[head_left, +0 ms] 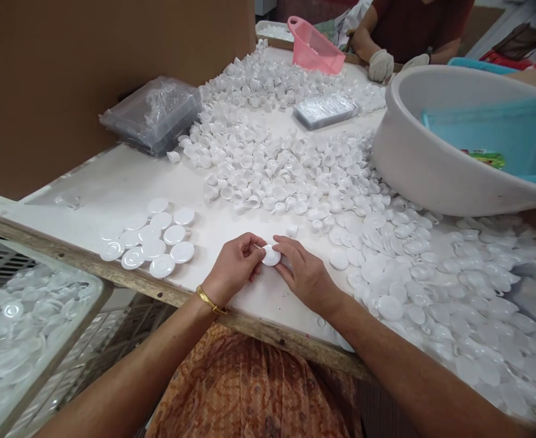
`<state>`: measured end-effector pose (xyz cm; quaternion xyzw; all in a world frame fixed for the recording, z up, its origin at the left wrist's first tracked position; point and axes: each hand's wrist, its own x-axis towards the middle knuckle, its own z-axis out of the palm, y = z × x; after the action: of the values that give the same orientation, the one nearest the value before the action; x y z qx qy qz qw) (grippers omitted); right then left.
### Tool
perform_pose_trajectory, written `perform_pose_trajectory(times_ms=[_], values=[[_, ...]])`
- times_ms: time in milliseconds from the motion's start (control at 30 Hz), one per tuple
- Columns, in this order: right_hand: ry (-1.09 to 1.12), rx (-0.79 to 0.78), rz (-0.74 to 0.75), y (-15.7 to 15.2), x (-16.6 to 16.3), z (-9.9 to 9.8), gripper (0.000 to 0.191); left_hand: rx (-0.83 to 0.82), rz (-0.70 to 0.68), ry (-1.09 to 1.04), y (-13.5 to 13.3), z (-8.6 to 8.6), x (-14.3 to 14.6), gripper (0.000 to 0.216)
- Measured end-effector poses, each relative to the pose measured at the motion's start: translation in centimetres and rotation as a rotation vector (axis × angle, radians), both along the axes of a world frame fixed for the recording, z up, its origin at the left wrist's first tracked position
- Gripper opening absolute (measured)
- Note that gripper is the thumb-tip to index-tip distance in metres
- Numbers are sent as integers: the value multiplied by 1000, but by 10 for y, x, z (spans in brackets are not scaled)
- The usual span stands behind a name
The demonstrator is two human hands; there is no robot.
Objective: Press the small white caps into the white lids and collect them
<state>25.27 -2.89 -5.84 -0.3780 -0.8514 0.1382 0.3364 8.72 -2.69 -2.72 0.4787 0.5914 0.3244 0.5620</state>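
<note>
Just above the table's front edge, a small white saucer point(272, 256) is held between my two hands, its round face towards me. My left hand point(236, 266), with a gold bracelet at the wrist, pinches its left rim with curled fingers. On the opposite rim are the thumb and fingers of my right hand point(308, 272). Whether a cup is behind the saucer is hidden. Left of my hands lies a group of white saucers point(153, 249). Many loose saucers point(390, 307) spread to the right, and a heap of tiny white cups point(268, 164) lies beyond.
A large grey tub point(414, 146) stands at right with a blue basket point(500, 134) in it. Wrapped packs point(153, 115) and a pink scoop point(313, 48) sit farther back. A crate point(92, 304) of white pieces is below left. A co-worker's gloved hand point(381, 65) is across the table.
</note>
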Motion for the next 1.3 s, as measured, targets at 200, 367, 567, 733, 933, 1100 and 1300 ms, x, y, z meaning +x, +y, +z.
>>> perform_pose_trajectory(times_ms=[200, 367, 567, 733, 933, 1100, 1300], values=[[-171, 161, 13, -3, 0, -1, 22, 156, -57, 312, -3, 1, 2, 11], [-235, 235, 32, -9, -1, 4, 26, 456, -83, 732, 12, 8, 13, 24], [-254, 211, 8, -13, 1, 7, 27, 595, -284, 1096, 37, -5, 24, 28], [-243, 201, 6, -14, -2, 4, 29, 571, -330, 1149, 37, -10, 21, 22], [-123, 177, -14, -12, -1, -5, 30, 534, -382, 1142, 40, -9, 22, 18], [-79, 114, -52, -15, -6, 1, 28, 534, -296, 1179, 35, -6, 25, 22], [48, -32, -55, -9, 10, 26, 30, 545, -207, 1431, 22, 12, -24, 29]])
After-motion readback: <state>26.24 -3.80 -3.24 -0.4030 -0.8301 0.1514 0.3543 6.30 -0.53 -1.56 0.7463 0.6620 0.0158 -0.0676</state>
